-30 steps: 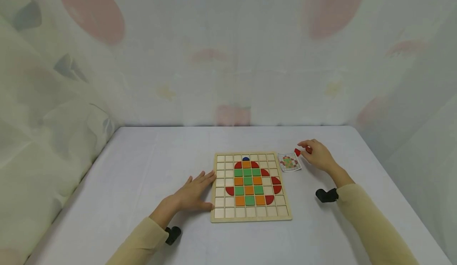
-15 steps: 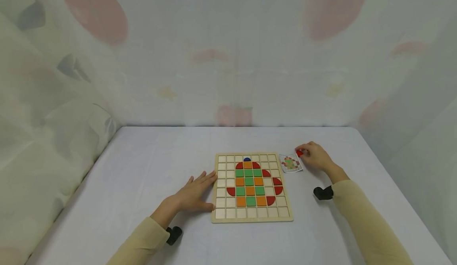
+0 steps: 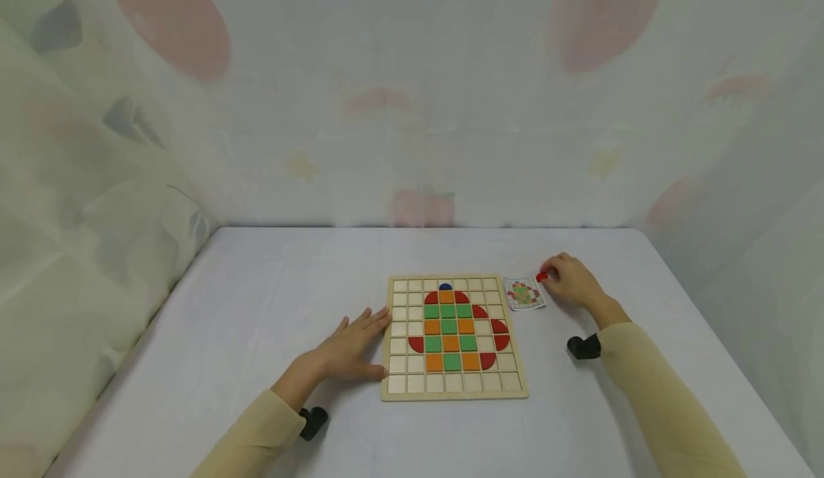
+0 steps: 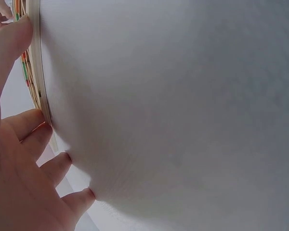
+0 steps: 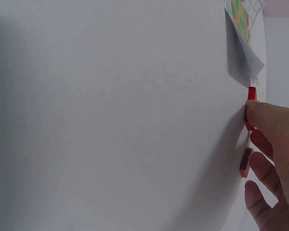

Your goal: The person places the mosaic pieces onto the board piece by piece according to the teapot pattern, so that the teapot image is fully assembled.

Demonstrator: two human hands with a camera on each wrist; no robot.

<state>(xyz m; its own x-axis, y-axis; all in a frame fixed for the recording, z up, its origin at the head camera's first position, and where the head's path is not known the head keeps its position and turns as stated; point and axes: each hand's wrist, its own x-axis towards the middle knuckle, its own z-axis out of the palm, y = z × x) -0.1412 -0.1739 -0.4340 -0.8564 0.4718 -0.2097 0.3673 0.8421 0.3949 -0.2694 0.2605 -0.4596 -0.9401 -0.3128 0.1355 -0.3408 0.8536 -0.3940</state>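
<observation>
My left hand (image 3: pixel 350 350) lies with its fingers spread, thumb and fingertips touching the left edge of the wooden grid board (image 3: pixel 455 386). On the board, green and orange square tiles (image 3: pixel 448 327), red quarter-circle tiles (image 3: pixel 487 361) and one blue piece (image 3: pixel 445 287) form a pattern. Beyond the board's upper right corner, my right hand (image 3: pixel 573 282) pinches a red tile (image 5: pixel 252 92) between thumb and fingers, beside the picture card (image 3: pixel 524 294). A second red tile (image 5: pixel 246 162) shows by the other curled fingers in the right wrist view; the hand partly hides both tiles.
A white cloth covers the table (image 3: pixel 309 263), with a patterned curtain (image 3: pixel 412 91) behind it and more fabric at both sides. The card lies against the board's right side; in the right wrist view one card corner (image 5: pixel 253 62) curls up. Black wrist cameras (image 3: pixel 584 348) sit on both wrists.
My right hand has dipped toward the table by the card, its fingers drawing in around the red tile, then shifted slightly right. My left hand stays at the board's edge.
</observation>
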